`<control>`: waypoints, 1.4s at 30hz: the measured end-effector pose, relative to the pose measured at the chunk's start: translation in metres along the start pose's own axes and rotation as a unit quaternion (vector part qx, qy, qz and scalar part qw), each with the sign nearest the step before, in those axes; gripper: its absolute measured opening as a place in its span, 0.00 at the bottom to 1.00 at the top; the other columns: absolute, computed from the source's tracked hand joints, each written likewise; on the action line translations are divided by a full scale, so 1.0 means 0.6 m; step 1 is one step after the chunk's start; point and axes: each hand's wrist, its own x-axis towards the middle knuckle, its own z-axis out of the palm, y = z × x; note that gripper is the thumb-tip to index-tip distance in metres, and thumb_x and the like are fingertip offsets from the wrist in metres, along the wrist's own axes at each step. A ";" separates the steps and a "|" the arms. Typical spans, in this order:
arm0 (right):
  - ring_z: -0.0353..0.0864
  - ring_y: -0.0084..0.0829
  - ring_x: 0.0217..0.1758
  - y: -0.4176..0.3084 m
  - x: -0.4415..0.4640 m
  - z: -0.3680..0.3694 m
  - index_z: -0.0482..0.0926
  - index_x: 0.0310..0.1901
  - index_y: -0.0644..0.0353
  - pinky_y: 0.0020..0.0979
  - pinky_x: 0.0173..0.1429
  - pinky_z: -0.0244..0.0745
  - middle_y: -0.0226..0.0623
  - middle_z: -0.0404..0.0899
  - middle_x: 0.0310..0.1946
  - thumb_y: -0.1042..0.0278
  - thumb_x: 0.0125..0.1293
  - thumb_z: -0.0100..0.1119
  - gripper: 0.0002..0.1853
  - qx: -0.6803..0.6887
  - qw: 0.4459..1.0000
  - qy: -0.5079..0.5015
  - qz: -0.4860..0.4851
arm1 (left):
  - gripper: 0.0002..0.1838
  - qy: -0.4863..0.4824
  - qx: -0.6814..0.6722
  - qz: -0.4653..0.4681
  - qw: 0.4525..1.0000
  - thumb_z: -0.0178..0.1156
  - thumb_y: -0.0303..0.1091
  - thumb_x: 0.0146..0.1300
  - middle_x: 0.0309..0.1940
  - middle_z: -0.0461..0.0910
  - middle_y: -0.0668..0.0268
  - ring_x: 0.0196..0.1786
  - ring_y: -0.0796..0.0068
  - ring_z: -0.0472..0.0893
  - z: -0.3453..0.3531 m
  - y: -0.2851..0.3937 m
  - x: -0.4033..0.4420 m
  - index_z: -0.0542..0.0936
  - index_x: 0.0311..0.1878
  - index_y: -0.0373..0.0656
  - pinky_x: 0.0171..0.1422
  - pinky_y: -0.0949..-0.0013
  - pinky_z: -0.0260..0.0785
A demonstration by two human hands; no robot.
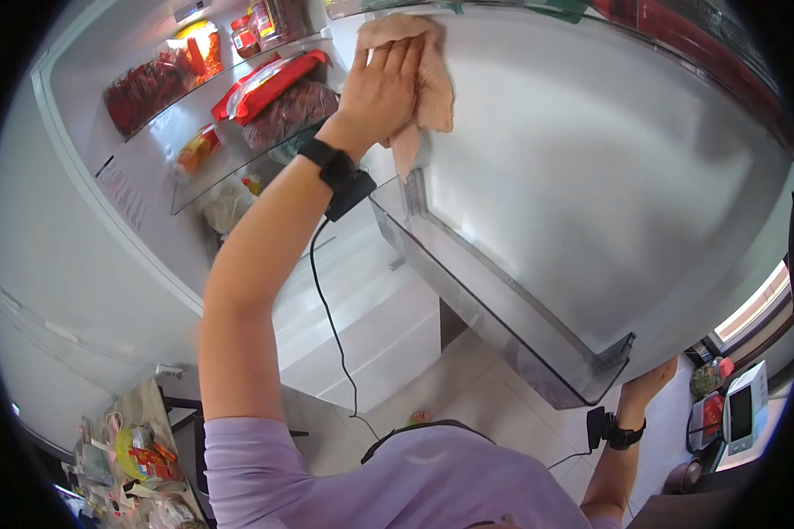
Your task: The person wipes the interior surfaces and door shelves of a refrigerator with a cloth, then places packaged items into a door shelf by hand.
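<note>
My left hand (384,88) presses a peach-coloured cloth (436,84) against the white inner wall of the open refrigerator door (591,167). Its fingers lie over the cloth, and part of the cloth hangs below the palm. A clear door bin (503,317) runs along the door beneath that hand. Down at the lower right, my right hand (649,384) is against the door's edge, with its fingers mostly hidden. Both wrists wear black bands with cables.
Glass shelves (229,163) at the left hold a red package (269,86), bagged food and jars. White drawers (362,326) sit below. A cluttered table (150,458) stands at lower left. A white device with a dark screen (743,414) and jars stand at right.
</note>
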 end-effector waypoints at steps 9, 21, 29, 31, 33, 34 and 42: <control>0.76 0.30 0.39 0.030 -0.007 -0.018 0.74 0.41 0.68 0.31 0.45 0.69 0.37 0.77 0.36 0.58 0.65 0.48 0.18 -0.077 0.997 0.015 -0.015 | 0.39 0.073 -0.068 -0.090 0.991 0.60 0.37 0.46 0.62 0.62 0.45 0.63 0.49 0.64 -0.002 0.013 0.004 0.62 0.61 0.26 0.67 0.49 0.53; 0.76 0.42 0.39 0.048 0.001 -0.025 0.74 0.44 0.63 0.36 0.45 0.68 0.42 0.77 0.36 0.60 0.60 0.54 0.16 -0.254 0.943 -0.004 -0.213 | 0.13 0.055 -0.142 0.095 0.984 0.58 0.35 0.47 0.40 0.78 0.58 0.48 0.56 0.75 -0.021 0.005 -0.021 0.77 0.33 0.34 0.59 0.56 0.63; 0.79 0.25 0.40 0.026 -0.001 -0.016 0.70 0.48 0.67 0.25 0.42 0.74 0.34 0.77 0.39 0.66 0.68 0.45 0.14 0.095 0.994 -0.049 -0.010 | 0.16 -0.122 -0.726 -0.503 0.452 0.55 0.38 0.60 0.32 0.80 0.62 0.32 0.71 0.81 -0.077 0.006 -0.036 0.79 0.39 0.32 0.36 0.68 0.74; 0.79 0.25 0.40 0.029 -0.004 -0.016 0.70 0.48 0.66 0.25 0.42 0.74 0.34 0.77 0.40 0.64 0.69 0.45 0.14 0.132 0.990 -0.042 0.012 | 0.15 -0.051 -0.728 -0.534 0.426 0.54 0.37 0.62 0.33 0.80 0.61 0.33 0.70 0.81 -0.113 -0.010 -0.014 0.78 0.40 0.32 0.37 0.67 0.74; 0.79 0.26 0.41 0.033 -0.007 -0.018 0.70 0.48 0.66 0.26 0.43 0.74 0.35 0.77 0.40 0.62 0.69 0.45 0.15 0.144 0.988 -0.039 0.026 | 0.14 -0.016 -0.744 -0.518 0.422 0.52 0.37 0.64 0.34 0.80 0.62 0.35 0.71 0.80 -0.116 -0.020 0.001 0.77 0.41 0.34 0.37 0.69 0.72; 0.79 0.26 0.41 0.036 -0.008 -0.020 0.70 0.48 0.66 0.26 0.44 0.74 0.35 0.77 0.41 0.62 0.69 0.45 0.15 0.138 0.989 -0.039 0.027 | 0.14 -0.012 -0.751 -0.503 0.428 0.51 0.37 0.65 0.35 0.79 0.63 0.36 0.72 0.79 -0.119 -0.019 0.010 0.76 0.43 0.35 0.36 0.71 0.70; 0.78 0.28 0.46 0.021 -0.026 -0.024 0.69 0.51 0.67 0.28 0.48 0.74 0.36 0.76 0.46 0.61 0.70 0.43 0.18 -0.048 0.997 -0.051 -0.027 | 0.11 0.056 -0.738 -0.349 0.575 0.50 0.30 0.62 0.24 0.76 0.63 0.25 0.78 0.73 -0.140 0.102 0.098 0.76 0.36 0.30 0.29 0.74 0.64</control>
